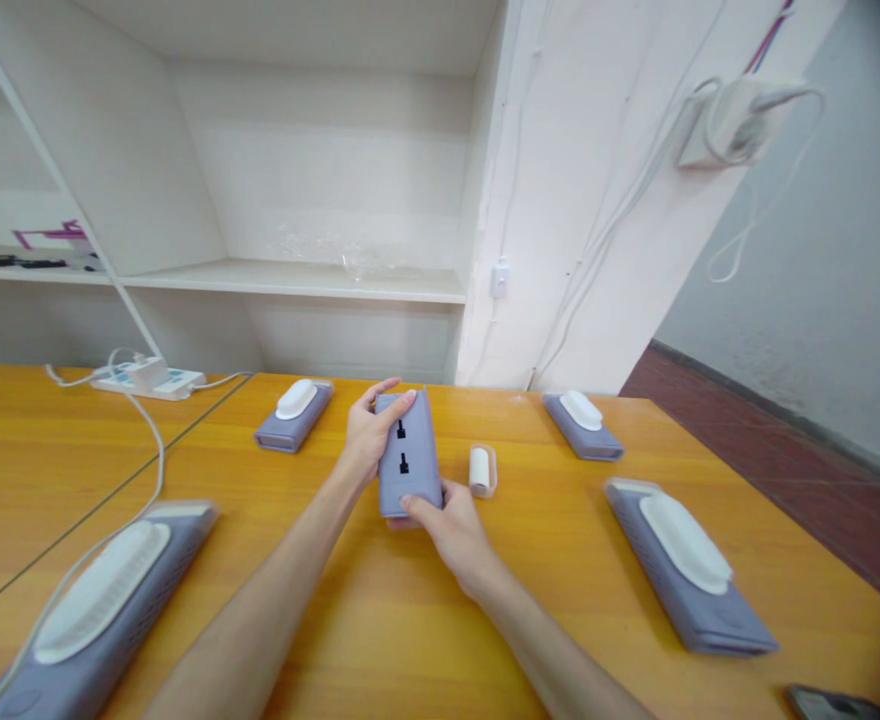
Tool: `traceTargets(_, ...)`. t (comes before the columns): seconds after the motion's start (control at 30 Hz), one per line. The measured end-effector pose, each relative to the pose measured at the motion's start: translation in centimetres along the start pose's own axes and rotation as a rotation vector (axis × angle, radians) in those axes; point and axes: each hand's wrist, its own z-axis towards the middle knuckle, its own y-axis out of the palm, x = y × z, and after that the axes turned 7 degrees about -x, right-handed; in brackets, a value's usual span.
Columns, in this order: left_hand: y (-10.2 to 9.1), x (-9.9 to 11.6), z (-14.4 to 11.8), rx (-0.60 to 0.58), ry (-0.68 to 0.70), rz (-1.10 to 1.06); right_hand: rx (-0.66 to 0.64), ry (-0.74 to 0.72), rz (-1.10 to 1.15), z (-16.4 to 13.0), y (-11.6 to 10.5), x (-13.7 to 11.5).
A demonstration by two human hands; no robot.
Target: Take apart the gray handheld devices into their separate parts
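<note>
The left hand (369, 436) is clamped on the upper left of a purple-grey case (419, 460), thumb over its face, and the right hand (451, 525) grips the lower right corner, thumb on the near end. The case sits between the two hands, tilted up above the worktop (410, 630).

Its facing side shows two dark key-shaped marks (404, 464) and no white piece; whether they are openings, and what the turned-away side carries, I cannot tell.

Four similar cases lie on the worktop around the hands, each with a white oval piece on top: the far-left case (282, 434) beyond the left hand, the near-left case (151, 600) well to its left, and the far-right case (594, 444) and near-right case (661, 575) well right of the right hand. Judged from this, those four look settled, while the held one is in mid-handling. A small white cylinder (479, 470) in a clear holder rests just beside the right hand, untouched.
</note>
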Motion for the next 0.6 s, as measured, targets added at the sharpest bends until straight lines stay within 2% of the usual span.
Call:
traceTargets(0.13, -0.8, 0.4, 0.8, 0.055, 0.092, -0.013, 0.053, 0.127, -0.032, -0.4, 0.5, 0.5)
traceTargets(0.27, -2.0, 0.6, 1.5, 0.085, 0.061, -0.065, 0.052, -0.013, -0.220, -0.4, 1.0, 1.4)
traceTargets(0.37, -2.6, 0.4, 1.9, 0.142, 0.049, -0.117, 0.040, -0.053, -0.382, -0.7, 1.0, 1.8)
traceTargets(0.5, -3.6, 0.9, 2.9, 0.326, 0.087, -0.338, 0.031, -0.201, -0.544, -1.3, 0.1, 1.7)
traceTargets(0.6, -5.5, 1.8, 3.8, 0.546, 0.124, -0.460, 0.195, -0.316, -0.551, -1.2, -0.9, 1.7)
